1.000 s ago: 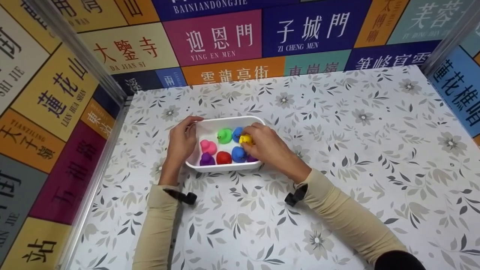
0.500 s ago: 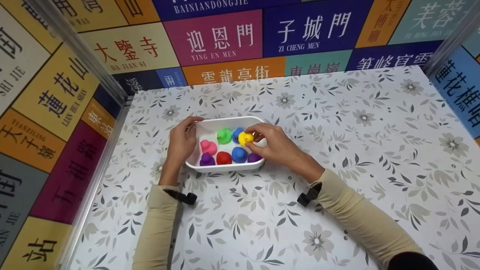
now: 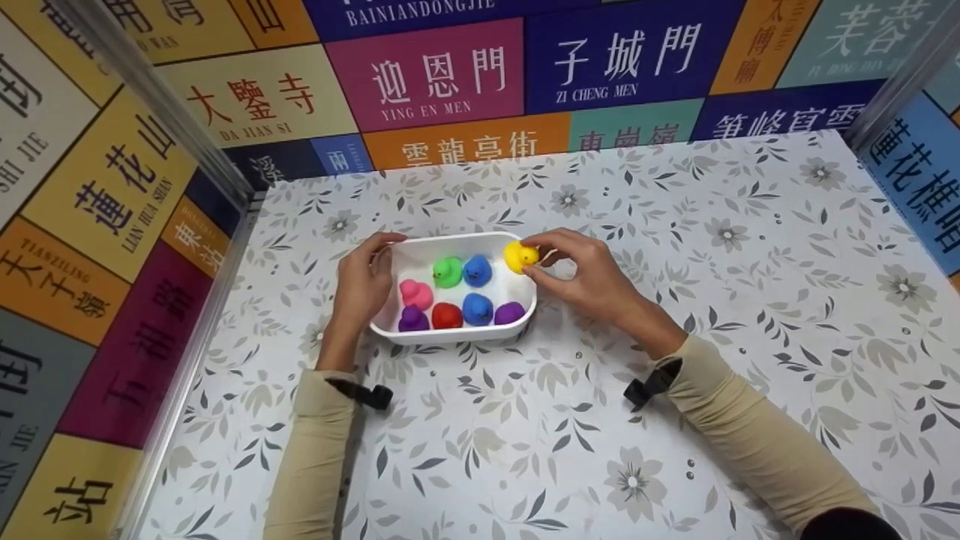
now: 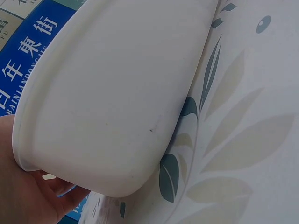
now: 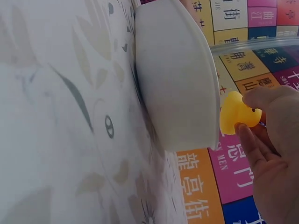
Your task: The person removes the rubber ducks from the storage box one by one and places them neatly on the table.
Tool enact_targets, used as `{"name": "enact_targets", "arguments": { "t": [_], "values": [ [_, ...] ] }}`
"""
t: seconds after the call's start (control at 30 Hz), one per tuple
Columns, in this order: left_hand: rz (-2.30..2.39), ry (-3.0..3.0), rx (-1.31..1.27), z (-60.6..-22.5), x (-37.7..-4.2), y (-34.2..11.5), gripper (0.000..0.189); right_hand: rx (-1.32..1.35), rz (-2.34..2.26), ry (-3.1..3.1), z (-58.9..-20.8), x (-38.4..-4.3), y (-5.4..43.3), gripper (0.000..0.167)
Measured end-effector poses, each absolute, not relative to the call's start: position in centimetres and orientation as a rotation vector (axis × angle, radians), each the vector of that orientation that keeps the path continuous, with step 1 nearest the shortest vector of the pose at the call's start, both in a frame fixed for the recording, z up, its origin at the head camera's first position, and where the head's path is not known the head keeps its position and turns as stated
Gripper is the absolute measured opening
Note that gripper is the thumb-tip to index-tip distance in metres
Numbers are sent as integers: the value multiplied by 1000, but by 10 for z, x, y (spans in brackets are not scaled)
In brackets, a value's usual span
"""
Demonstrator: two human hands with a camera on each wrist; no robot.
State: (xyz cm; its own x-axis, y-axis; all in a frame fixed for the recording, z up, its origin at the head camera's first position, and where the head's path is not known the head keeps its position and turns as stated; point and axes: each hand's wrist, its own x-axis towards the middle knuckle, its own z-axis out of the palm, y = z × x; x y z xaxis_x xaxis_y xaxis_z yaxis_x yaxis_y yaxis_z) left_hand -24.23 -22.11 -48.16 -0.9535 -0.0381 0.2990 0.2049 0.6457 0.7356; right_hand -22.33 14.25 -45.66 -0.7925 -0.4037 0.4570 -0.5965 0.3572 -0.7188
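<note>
A yellow rubber duck is pinched between the thumb and fingers of my right hand, above the right end of a white plastic tub. The right wrist view shows the duck just over the tub's rim. My left hand grips the tub's left end; in the left wrist view its fingers curl round the rim, partly hidden by the tub wall. Inside the tub sit a green duck, two blue ducks, a pink duck, a red toy and two purple toys.
The tub stands on a table with a leaf-and-flower cover. Panels with coloured Chinese lettering rise behind the table and along its left and right sides. Each wrist wears a small black camera.
My right hand has lifted the yellow duck from beside the blue duck, moving it right and away toward the tub's far right corner. The left hand and the tub have stayed in place.
</note>
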Motion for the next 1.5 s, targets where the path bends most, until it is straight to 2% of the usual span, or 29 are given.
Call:
{"name": "enact_targets", "arguments": {
  "t": [0.27, 0.53, 1.03, 1.5],
  "values": [
    [-1219, -2574, -142, -481, -242, -221, 35, 794, 1416, -2386, -448, -235, 160, 36],
    [-1218, -2572, -138, -481, -241, -221, 35, 700, 1394, -2475, -454, -246, 173, 37],
    [-1245, -2556, -132, -482, -241, -220, 36, 669, 1298, -2827, -471, -254, 179, 40],
    [-1239, -2555, -136, -483, -241, -220, 36, 654, 1299, -2869, -479, -254, 177, 41]
  ]
}}
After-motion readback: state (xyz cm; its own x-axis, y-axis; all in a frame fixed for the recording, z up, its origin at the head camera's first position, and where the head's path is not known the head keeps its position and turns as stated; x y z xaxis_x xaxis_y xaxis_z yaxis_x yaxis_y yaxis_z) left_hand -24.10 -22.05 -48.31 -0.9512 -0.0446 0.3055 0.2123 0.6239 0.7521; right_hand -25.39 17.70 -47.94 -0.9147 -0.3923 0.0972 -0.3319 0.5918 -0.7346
